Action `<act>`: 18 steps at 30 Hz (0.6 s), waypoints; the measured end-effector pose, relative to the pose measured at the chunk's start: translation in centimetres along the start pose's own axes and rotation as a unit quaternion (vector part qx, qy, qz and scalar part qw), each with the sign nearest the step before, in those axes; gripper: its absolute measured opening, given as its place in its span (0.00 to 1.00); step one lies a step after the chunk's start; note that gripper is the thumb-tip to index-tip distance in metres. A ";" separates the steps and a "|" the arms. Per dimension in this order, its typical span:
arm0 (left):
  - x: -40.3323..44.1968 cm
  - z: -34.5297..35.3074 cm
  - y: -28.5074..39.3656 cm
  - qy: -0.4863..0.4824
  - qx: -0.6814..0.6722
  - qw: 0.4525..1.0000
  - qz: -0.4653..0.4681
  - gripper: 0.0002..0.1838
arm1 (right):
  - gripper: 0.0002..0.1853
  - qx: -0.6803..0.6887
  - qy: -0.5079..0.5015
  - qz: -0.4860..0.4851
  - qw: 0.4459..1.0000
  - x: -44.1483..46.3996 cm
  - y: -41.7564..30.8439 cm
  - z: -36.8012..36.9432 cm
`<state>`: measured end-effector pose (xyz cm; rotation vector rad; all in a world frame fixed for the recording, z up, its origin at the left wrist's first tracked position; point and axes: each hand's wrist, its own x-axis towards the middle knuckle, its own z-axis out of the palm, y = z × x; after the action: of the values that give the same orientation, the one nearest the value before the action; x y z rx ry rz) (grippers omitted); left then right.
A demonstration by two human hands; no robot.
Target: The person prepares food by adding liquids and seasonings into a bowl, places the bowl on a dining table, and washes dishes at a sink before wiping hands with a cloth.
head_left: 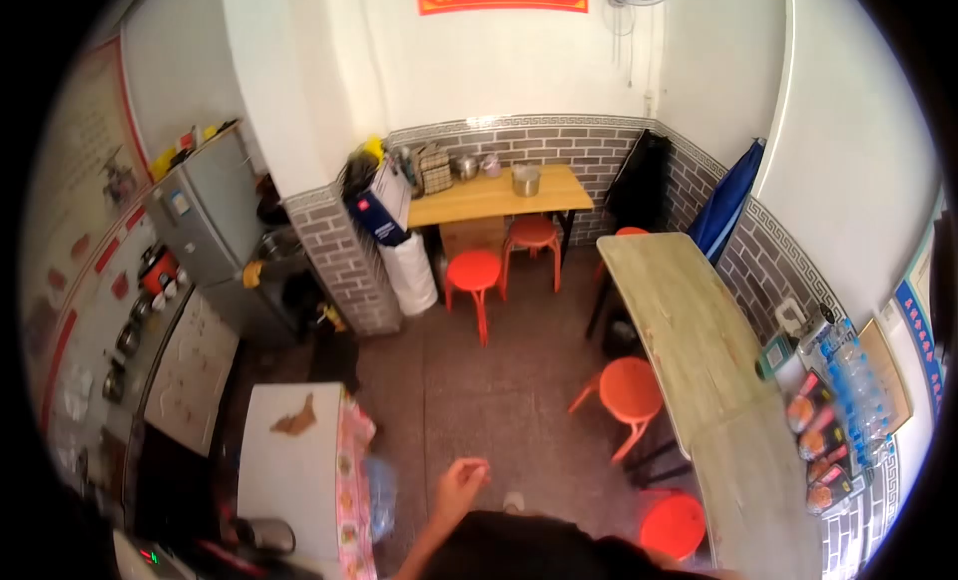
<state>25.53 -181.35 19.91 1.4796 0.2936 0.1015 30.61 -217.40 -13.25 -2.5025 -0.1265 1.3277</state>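
My left hand [463,479] is low in the middle of the head view, held in front of my dark clothing above the brown floor. Its fingers are loosely curled together, and I see nothing in them. To its left stands a white-topped counter [284,470] with a patterned pink cloth [353,480] down its side. A brown, irregular patch or scrap [296,416] shows on that top. Between the counter and my hand is a blurred, clear bluish plastic thing [380,498]. My right hand is out of sight.
A long wooden table [689,320] runs along the right, with red stools [630,389] beside it and bottled water [856,385] on its far side. A metal pot [526,181] stands on the back table [469,207]. A grey fridge [205,206] is at left.
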 end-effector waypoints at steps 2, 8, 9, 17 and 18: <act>5.0 -0.2 1.2 -0.002 -0.001 1.000 0.000 0.09 | 0.16 -0.055 0.020 -0.066 0.996 6.4 -3.2 -3.8; 17.8 0.0 2.6 -0.009 -0.017 1.000 -0.015 0.08 | 0.19 0.035 0.231 -0.268 0.935 9.6 -30.3 -27.8; 20.4 0.2 2.0 -0.011 -0.019 1.000 -0.016 0.08 | 0.18 0.104 0.252 -0.316 0.909 9.2 -33.9 -30.5; 43.7 -3.8 7.0 -0.059 -0.028 0.998 0.025 0.08 | 0.18 0.071 0.210 -0.297 0.929 18.5 -38.0 -37.5; 46.4 -4.4 8.6 -0.051 -0.050 0.997 0.031 0.08 | 0.18 0.088 0.198 -0.279 0.935 19.2 -36.6 -38.1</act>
<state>69.92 -164.93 22.04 1.3893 0.1577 0.0878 75.10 -187.00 2.80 -2.2765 -0.5505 0.5710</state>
